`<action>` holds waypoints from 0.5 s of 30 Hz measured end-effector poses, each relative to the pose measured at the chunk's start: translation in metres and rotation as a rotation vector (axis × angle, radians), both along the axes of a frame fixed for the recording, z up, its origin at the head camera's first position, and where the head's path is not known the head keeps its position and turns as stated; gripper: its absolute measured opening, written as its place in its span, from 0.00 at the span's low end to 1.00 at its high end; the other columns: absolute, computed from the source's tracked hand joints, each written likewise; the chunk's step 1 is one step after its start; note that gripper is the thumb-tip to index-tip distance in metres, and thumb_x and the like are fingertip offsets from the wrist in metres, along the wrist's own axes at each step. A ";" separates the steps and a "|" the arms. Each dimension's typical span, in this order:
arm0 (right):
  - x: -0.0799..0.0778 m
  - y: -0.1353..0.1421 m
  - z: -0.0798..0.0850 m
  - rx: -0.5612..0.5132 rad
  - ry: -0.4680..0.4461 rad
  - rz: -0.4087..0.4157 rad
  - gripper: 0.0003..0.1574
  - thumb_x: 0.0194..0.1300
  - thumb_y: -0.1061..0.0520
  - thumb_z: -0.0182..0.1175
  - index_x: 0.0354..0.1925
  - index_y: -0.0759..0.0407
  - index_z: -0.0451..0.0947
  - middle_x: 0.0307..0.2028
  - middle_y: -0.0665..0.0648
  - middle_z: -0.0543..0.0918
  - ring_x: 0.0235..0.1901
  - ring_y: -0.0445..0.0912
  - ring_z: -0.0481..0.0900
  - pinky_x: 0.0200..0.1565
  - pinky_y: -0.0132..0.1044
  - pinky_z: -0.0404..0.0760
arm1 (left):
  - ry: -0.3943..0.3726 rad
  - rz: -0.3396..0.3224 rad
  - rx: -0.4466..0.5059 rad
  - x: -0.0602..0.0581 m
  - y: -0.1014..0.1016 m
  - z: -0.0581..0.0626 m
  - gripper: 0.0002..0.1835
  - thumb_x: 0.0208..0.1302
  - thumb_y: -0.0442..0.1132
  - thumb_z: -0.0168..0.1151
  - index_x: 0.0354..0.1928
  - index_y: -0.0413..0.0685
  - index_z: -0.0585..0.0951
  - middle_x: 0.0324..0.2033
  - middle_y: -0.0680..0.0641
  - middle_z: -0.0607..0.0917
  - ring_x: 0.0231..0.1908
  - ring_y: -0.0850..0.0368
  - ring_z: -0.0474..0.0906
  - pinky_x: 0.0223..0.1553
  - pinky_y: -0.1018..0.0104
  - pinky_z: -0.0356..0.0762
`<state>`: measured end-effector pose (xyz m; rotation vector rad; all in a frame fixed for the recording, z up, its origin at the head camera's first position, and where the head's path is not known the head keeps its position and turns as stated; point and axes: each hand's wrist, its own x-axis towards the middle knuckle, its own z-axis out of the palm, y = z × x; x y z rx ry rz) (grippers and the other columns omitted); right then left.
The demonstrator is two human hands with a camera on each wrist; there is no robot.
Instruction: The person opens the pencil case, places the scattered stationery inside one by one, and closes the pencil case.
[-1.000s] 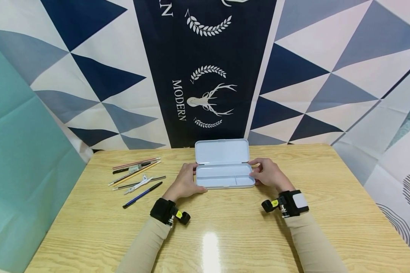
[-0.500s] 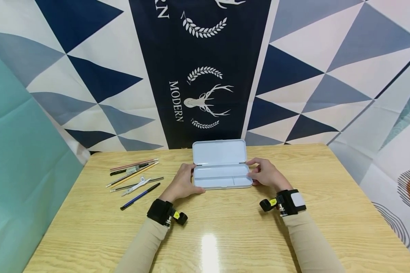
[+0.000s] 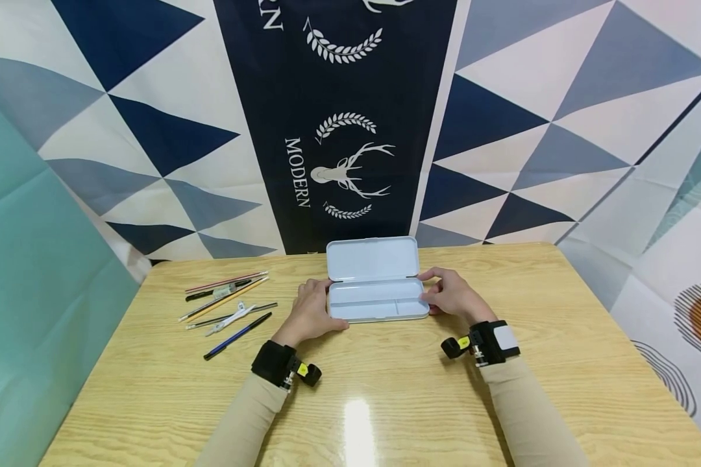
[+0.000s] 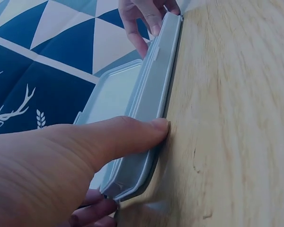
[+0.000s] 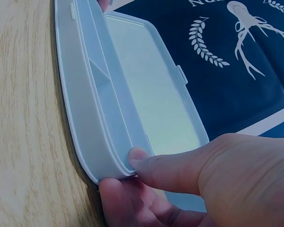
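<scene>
A pale blue pencil case (image 3: pixel 380 311) lies on the table with its lid (image 3: pixel 374 258) raised toward the wall. Inside, a long divider and a short cross divider part its bare compartments. My left hand (image 3: pixel 311 312) grips the case's left end. In the left wrist view, the thumb (image 4: pixel 137 135) lies along the front wall and the other fingers bend round the end. At the opposite end my right hand (image 3: pixel 455 297) pinches the corner. The right wrist view shows its thumb (image 5: pixel 168 168) over the rim, with the fingers against the outside, partly hidden.
Left of the case lie several pencils (image 3: pixel 228 298), a black pen with a clear part (image 3: pixel 201 295), a white compass (image 3: pixel 232 319) and a blue pen (image 3: pixel 237 336). The wooden table (image 3: pixel 403 402) meets a patterned wall cloth (image 3: pixel 350 130) at its back edge.
The head view has shifted a little, so everything appears slightly further left. Both hands and the pencil case keep their places on the table.
</scene>
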<state>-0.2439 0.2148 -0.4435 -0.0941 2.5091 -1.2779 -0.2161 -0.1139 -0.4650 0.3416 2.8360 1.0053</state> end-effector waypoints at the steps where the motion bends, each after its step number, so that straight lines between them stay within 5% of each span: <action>1: 0.000 0.000 0.000 0.000 -0.001 -0.002 0.31 0.80 0.66 0.65 0.75 0.71 0.73 0.31 0.55 0.79 0.27 0.43 0.83 0.33 0.31 0.85 | -0.003 0.004 -0.009 0.000 0.001 0.000 0.57 0.55 0.47 0.89 0.82 0.34 0.69 0.74 0.30 0.75 0.69 0.37 0.68 0.65 0.43 0.73; 9: -0.001 0.000 0.001 0.005 0.000 -0.007 0.30 0.80 0.66 0.65 0.75 0.71 0.73 0.31 0.54 0.79 0.27 0.42 0.83 0.33 0.31 0.85 | 0.043 0.046 0.004 -0.003 0.003 0.004 0.60 0.57 0.56 0.87 0.84 0.33 0.66 0.74 0.30 0.72 0.70 0.36 0.66 0.59 0.44 0.70; 15: 0.001 0.001 0.000 -0.003 -0.015 -0.008 0.31 0.80 0.65 0.66 0.76 0.70 0.73 0.31 0.54 0.79 0.28 0.43 0.83 0.34 0.33 0.86 | 0.167 0.068 0.032 -0.013 0.000 -0.020 0.51 0.62 0.63 0.82 0.79 0.43 0.74 0.71 0.35 0.76 0.68 0.39 0.68 0.52 0.51 0.68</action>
